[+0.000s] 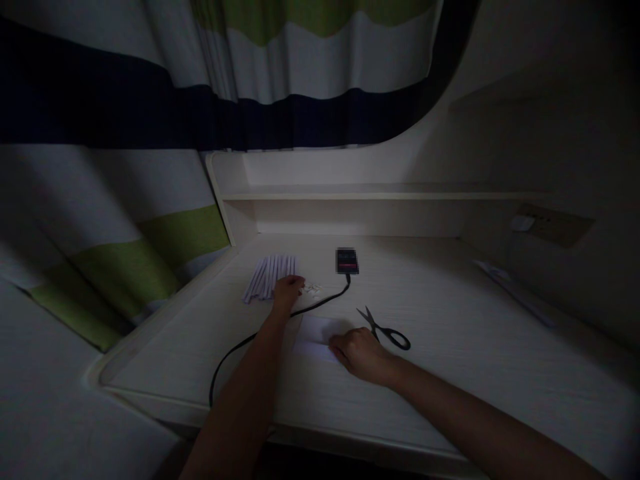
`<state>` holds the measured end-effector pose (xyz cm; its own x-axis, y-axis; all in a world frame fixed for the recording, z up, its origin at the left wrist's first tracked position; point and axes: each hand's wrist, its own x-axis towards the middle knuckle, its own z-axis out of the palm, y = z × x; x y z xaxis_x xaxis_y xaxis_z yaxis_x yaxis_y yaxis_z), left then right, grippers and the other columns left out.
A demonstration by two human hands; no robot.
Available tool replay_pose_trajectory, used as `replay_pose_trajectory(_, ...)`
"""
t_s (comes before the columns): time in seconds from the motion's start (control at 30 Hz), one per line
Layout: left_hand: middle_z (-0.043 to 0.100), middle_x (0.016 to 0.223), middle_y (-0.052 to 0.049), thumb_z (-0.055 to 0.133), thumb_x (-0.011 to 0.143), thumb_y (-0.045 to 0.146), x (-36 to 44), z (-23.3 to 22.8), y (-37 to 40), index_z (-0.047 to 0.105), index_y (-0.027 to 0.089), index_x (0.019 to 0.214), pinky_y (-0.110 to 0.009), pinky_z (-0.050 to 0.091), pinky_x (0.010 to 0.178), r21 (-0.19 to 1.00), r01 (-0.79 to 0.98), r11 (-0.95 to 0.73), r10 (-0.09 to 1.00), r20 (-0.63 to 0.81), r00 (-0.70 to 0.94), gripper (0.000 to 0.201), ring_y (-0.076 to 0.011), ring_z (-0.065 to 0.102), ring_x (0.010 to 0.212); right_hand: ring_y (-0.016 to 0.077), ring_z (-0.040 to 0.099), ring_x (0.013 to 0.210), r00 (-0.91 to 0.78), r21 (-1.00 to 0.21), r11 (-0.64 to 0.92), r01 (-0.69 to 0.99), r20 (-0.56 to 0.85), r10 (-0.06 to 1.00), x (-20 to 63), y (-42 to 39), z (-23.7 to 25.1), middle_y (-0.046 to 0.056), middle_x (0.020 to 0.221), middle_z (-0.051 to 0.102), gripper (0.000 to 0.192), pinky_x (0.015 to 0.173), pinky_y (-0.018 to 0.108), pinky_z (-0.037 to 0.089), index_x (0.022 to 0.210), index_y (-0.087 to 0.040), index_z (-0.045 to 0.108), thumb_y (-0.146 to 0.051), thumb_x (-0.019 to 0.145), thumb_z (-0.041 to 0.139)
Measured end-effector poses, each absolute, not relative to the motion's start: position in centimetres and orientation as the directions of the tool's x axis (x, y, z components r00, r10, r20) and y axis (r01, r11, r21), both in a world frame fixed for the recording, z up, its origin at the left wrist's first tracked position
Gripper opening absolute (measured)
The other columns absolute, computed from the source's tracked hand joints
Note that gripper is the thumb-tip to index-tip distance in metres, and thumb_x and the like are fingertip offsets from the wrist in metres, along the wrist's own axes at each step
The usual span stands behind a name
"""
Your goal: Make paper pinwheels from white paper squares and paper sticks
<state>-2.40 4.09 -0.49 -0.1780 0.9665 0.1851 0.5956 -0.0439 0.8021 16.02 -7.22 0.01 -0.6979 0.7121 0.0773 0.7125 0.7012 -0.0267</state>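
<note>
My left hand (289,291) reaches over the desk, between a row of thin rolled paper tubes (267,275) and a small pile of white bits (313,289). Its fingers are drawn together at the edge of the pile; whatever they pinch is too small to make out. A rectangular sheet of white paper (313,337) lies flat nearer to me. On its right edge rests my right hand (363,353), fingers curled closed on the paper. Black-handled scissors (393,337) lie just beyond that hand, their blades slightly apart.
A small dark device with a screen (347,261) sits at mid-desk. Its black cable (245,341) runs under my left arm to the front edge. A flat pale strip (513,291) lies at right. A shelf (375,193), wall socket (555,225) and striped curtain (190,230) surround the desk.
</note>
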Motion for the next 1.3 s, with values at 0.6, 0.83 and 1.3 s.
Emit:
replay_pose_trajectory(0.6, 0.059, 0.087, -0.008, 0.068, 0.051, 0.032, -4.0, -1.9, -5.5, 0.058, 0.012, 0.095, -0.028, 0.040, 0.066, 0.500, 0.836, -0.227, 0.971, 0.054, 0.231, 0.049, -0.0202, 0.055, 0.077, 0.0237, 0.047, 0.093, -0.597, -0.214, 0.651, 0.728, 0.268, 0.756, 15.9, -4.6, -1.2, 0.012, 0.097, 0.055, 0.047, 0.080, 0.031, 0.033, 0.100, -0.012, 0.056, -0.049, 0.071, 0.052)
replay_pose_trajectory(0.83, 0.054, 0.088, -0.006, 0.068, 0.053, 0.029, -4.4, -2.4, -6.5, 0.054, 0.012, 0.100, -0.027, 0.041, 0.065, 0.580, 0.793, -0.188, 0.980, 0.056, 0.191, 0.052, -0.0158, 0.051, 0.072, 0.0241, 0.043, 0.092, -0.563, -0.290, 0.571, 0.768, 0.121, 0.818, 15.3, -3.2, -2.1, 0.012, 0.099, 0.048, 0.051, 0.078, 0.033, 0.032, 0.095, -0.013, 0.057, -0.054, 0.065, 0.056)
replay_pose_trajectory(1.3, 0.052, 0.089, -0.006, 0.068, 0.053, 0.027, -4.3, -2.7, -6.3, 0.050, 0.013, 0.106, -0.027, 0.040, 0.066, 0.632, 0.761, -0.146, 0.987, 0.044, 0.153, 0.057, -0.0146, 0.049, 0.073, 0.0242, 0.045, 0.095, -0.573, -0.373, 0.614, 0.696, 0.227, 0.787, 15.5, -3.3, -2.6, 0.013, 0.100, 0.052, 0.051, 0.083, 0.033, 0.033, 0.101, -0.011, 0.056, -0.046, 0.064, 0.062)
